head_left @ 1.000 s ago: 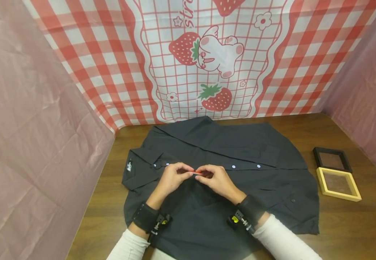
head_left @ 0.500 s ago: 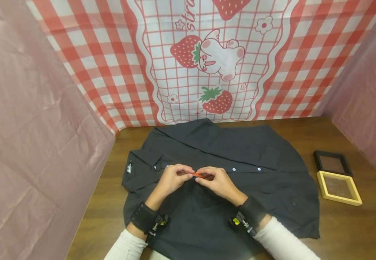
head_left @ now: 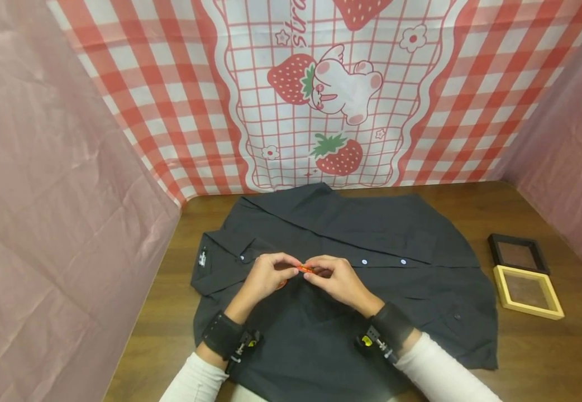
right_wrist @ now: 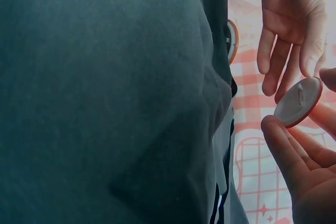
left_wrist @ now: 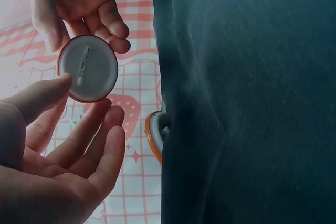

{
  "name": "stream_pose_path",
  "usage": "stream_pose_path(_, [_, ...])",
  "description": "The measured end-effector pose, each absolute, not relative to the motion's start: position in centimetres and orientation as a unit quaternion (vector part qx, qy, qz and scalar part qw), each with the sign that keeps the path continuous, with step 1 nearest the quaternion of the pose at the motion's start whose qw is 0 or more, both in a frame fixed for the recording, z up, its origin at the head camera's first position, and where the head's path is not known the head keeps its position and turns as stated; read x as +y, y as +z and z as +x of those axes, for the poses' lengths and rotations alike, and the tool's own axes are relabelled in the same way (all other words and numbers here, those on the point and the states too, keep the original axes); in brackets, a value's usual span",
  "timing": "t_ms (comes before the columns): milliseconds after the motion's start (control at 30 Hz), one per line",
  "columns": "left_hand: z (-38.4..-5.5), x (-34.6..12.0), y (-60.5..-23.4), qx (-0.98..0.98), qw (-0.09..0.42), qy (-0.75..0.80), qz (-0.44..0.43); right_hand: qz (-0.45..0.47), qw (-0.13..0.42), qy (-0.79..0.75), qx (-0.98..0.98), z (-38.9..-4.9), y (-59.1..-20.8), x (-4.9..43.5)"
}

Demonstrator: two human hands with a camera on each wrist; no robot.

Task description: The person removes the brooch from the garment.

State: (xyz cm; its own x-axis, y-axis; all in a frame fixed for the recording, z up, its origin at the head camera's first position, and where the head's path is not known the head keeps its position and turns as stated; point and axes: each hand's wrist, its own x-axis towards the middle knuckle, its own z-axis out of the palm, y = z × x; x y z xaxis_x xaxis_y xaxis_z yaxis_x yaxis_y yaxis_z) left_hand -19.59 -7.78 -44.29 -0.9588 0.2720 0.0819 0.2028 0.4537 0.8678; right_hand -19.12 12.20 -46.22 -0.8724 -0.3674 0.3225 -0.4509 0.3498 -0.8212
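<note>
A round pin-back button badge (head_left: 304, 269) is held above the dark shirt (head_left: 311, 335), seen nearly edge-on in the head view. My left hand (head_left: 267, 274) grips its left edge; my right hand (head_left: 335, 281) pinches its right edge. In the left wrist view, the pale back of the badge (left_wrist: 98, 74) faces the camera, its pin lying along the middle. A second badge (left_wrist: 154, 136) with an orange rim sits at the shirt, partly hidden by cloth there. From the head view, only a sliver of that second badge (head_left: 282, 285) shows beneath my left hand.
The shirt lies spread on a wooden table (head_left: 152, 312), collar to the left, white buttons along its placket. At the right lie a black frame (head_left: 519, 253) and a pale yellow frame (head_left: 528, 291). A strawberry-print checked cloth (head_left: 170, 128) hangs behind; pink cloth (head_left: 70, 223) lines the sides.
The badge between my hands has tilted, so more of its orange-red side shows. A bit of the second badge has come into sight under my left hand. Both hands stay almost in place.
</note>
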Motion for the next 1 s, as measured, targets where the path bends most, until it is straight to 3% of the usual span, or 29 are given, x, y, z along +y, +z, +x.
stream_pose_path(300, [-19.4,-7.5,-44.4,0.862,0.016,0.485,0.147,0.257,0.052,0.503,-0.823,-19.3,-46.4,12.4])
stream_pose_path(1000, [-18.9,-7.3,-44.7,0.854,-0.011,0.491,0.171,0.267,0.007,0.460,-0.847,-19.6,-45.3,12.8])
